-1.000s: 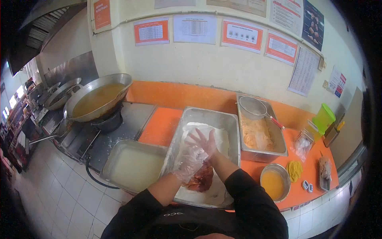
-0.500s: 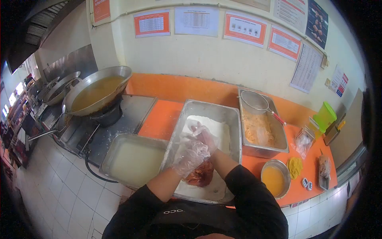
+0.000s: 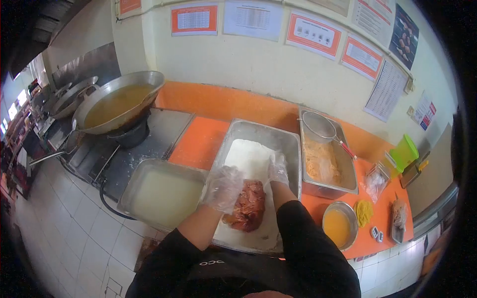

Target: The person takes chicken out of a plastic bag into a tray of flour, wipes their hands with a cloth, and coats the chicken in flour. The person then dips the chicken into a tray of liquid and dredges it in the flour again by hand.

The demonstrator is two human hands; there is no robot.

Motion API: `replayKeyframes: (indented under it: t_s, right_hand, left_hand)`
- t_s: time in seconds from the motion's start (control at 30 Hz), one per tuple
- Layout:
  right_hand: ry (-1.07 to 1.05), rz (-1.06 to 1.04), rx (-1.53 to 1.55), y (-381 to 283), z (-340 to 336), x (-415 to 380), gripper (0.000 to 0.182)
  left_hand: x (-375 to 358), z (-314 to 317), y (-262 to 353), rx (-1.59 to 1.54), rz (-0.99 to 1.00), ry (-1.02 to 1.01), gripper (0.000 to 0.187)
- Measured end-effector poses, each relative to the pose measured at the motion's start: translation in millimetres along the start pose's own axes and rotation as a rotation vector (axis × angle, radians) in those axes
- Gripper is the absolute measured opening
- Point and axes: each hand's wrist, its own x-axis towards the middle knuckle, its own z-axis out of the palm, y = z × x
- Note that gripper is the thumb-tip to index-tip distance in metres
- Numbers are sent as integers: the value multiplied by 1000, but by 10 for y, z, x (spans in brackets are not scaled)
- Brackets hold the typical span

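A deep metal tray (image 3: pixel 228 132) in front of me holds white flour (image 3: pixel 247 153) and a pile of raw, reddish marinated meat (image 3: pixel 251 203). My left hand (image 3: pixel 223 187), in a clear plastic glove, is at the left side of the meat, its fingers loosely stretched out. Also gloved, my right hand (image 3: pixel 278 170) is at the flour along the tray's right wall, with its fingers apart and the tips partly hidden. I see nothing held in either hand.
Left of the tray sits a pan of cloudy liquid (image 3: pixel 166 196); a wok of oil (image 3: pixel 117 107) stands on the stove beyond. On the right are a tray of orange-tinted flour (image 3: pixel 320 156) with a strainer (image 3: pixel 319 125), a bowl of yellow liquid (image 3: pixel 338 227) and a yellow cloth (image 3: pixel 363 212).
My hands were together above the meat and have moved apart, left hand to the left and right hand to the right. More of the meat now shows. The view has shifted slightly.
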Motion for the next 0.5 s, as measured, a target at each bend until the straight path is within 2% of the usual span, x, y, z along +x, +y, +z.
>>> replayKeyframes:
  t_s: [0.03, 0.13, 0.2, 0.27, 0.3, 0.33, 0.37, 0.43, 0.5]
  right_hand:
    - [43, 140, -8, 43, 58, 87, 54]
    - [-184, 271, -152, -376, -277, -198, 51]
    - [-150, -126, -503, 88, 176, 124, 48]
    - [-134, -427, -656, 174, 393, 254, 46]
    - [-139, -524, -641, 13, 376, 207, 46]
    - [-150, -614, -625, -129, 358, 146, 45]
    - [-164, -698, -606, -289, 323, 67, 44]
    - [-182, -758, -558, -385, 400, 219, 43]
    - [-223, -686, -426, -286, 584, 625, 42]
  left_hand:
    - [9, 56, -142, -18, 1, 65, 15]
    - [19, 20, -315, 41, -63, 278, 10]
    - [71, -296, -113, 232, -183, 434, 11]
    - [93, -406, -96, 41, -421, 336, 25]
    - [98, -410, -121, -61, -541, 285, 33]
    - [75, -382, -188, -96, -486, 317, 34]
    - [33, -342, -271, -131, -429, 346, 37]
    - [49, -343, -295, -251, -471, 306, 35]
    - [113, -511, -169, -411, -675, 166, 29]
